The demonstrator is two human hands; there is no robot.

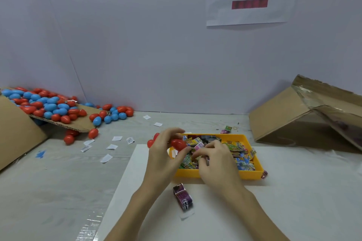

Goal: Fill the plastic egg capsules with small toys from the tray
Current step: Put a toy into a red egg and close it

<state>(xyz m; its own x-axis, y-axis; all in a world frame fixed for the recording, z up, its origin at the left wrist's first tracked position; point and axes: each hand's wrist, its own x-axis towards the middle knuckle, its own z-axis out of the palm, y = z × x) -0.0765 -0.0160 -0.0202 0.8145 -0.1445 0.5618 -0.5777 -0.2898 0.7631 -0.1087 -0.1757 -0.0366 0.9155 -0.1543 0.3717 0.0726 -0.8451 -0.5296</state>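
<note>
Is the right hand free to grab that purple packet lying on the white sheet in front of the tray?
Probably not right away: the right hand is pinching a small toy over the yellow tray. Nothing lies over the purple packet, just beside that forearm.

Toy packets (pixel 238 149) in tray (pixel 219 174) on sheet (pixel 293 201); eggs (pixel 49 106) far left, box (pixel 305 115) right.

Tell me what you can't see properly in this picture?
Head view only:
- Red egg: left hand covers part, so open or closed is unclear.
- Right hand: its curled fingers hide what it pinches.
- Toy packets in the yellow tray: print too small.
- Right cardboard box: cut off by the edge.
</note>
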